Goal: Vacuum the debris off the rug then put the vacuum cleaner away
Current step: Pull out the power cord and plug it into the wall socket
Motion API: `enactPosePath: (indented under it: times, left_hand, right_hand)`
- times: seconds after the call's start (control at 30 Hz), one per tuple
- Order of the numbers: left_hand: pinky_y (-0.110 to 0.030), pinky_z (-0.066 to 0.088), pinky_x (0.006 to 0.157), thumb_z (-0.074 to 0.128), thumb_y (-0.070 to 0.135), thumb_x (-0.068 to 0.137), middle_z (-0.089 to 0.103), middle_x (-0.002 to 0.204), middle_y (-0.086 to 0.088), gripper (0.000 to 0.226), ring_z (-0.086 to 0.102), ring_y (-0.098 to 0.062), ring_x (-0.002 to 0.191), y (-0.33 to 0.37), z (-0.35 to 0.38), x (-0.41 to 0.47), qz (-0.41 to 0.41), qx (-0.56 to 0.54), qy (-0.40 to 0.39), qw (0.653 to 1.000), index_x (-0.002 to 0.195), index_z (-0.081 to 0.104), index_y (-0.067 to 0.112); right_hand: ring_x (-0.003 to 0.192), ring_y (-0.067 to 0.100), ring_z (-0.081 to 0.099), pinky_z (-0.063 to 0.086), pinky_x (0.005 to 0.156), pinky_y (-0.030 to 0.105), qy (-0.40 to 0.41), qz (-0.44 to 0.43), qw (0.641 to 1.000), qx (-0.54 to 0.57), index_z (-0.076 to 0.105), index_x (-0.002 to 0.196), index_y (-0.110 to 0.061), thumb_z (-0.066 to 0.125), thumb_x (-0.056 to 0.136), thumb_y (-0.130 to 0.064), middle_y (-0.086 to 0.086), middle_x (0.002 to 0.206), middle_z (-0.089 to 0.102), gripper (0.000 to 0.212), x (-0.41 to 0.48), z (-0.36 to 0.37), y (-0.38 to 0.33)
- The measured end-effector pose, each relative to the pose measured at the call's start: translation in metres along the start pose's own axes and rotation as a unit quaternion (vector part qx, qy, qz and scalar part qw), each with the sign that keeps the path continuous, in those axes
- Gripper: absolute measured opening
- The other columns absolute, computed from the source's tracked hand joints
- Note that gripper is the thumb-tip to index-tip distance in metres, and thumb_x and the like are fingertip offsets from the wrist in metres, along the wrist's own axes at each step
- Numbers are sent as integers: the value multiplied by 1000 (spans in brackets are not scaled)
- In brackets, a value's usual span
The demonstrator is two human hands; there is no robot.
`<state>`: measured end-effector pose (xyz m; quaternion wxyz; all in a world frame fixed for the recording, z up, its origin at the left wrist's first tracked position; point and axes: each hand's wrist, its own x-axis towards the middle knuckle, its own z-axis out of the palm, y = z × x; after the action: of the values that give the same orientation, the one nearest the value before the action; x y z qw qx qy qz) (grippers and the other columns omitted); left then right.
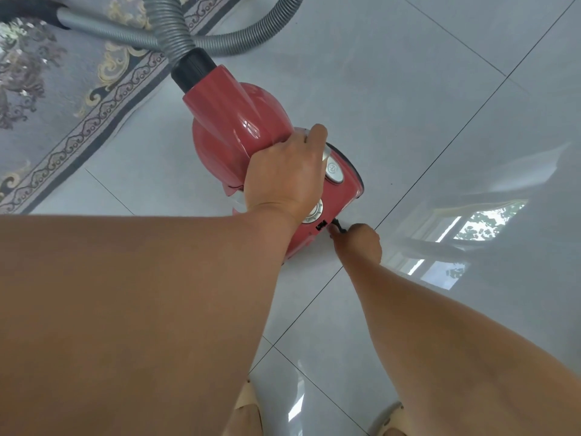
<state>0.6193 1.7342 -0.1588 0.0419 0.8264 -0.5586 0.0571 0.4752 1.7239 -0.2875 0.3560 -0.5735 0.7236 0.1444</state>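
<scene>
Red vacuum cleaner [239, 127] sitting beside the rug [47, 89].
I am gripping its top with my left hand [283, 177] and pinching its black cord [338, 227] with my right hand [361, 242].

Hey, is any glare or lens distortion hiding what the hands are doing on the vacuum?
In the head view, a window reflection glares on the glossy floor tiles right of the red vacuum cleaner, clear of both hands; the wide lens swells the forearms; the left hand gripping it and the right hand pinching the black cord are sharp.
</scene>
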Motion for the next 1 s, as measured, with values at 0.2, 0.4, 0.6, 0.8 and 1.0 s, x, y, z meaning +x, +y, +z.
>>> enactPosePath:
  times: [0.2, 0.4, 0.6, 0.8, 1.0]
  left_hand:
    - [-22, 22, 44, 66, 18, 81, 64, 73, 3, 21, 59, -22, 48, 0, -1, -1, 4, -6, -12, 1000, 102, 65, 19]
    - [-24, 23, 45, 62, 21, 86, 65, 76, 1, 20, 60, -24, 52, 0, -2, -1, 7, -18, -1, 1000, 105, 64, 17]
    - [-25, 25, 46, 61, 21, 87, 66, 79, 0, 21, 61, -26, 54, 0, -3, 0, 6, -16, -4, 1000, 108, 63, 17]
    - [-24, 26, 45, 61, 22, 87, 66, 79, 0, 22, 61, -25, 53, 0, -1, -2, 7, -17, -5, 1000, 108, 63, 17]
    - [-22, 24, 43, 63, 21, 85, 64, 74, 1, 18, 58, -24, 47, -1, -2, -1, 12, -14, -4, 1000, 103, 64, 17]
  right_hand:
    - [76, 24, 69, 51, 61, 29, 12, 6, 985, 172, 52, 73, -13, 66, 79, -31, 4, 73, 71, 23, -1, 1, -15]
    - [78, 25, 69, 54, 68, 35, 19, -12, 982, 188, 41, 110, -16, 61, 85, -27, 1, 87, 69, 34, -7, -8, -10]
    - [110, 29, 50, 47, 84, 37, 23, -86, 994, -57, 61, 118, -15, 42, 89, -2, 7, 108, 64, 37, -4, -11, -13]
    - [110, 28, 56, 46, 92, 38, -45, -129, 986, -101, 59, 124, -28, 44, 98, -19, 5, 112, 67, 31, -6, -12, -16]
    - [109, 25, 51, 34, 88, 37, 17, -176, 946, -273, 63, 109, -25, 41, 92, -11, 2, 99, 68, 32, -13, -26, 14]
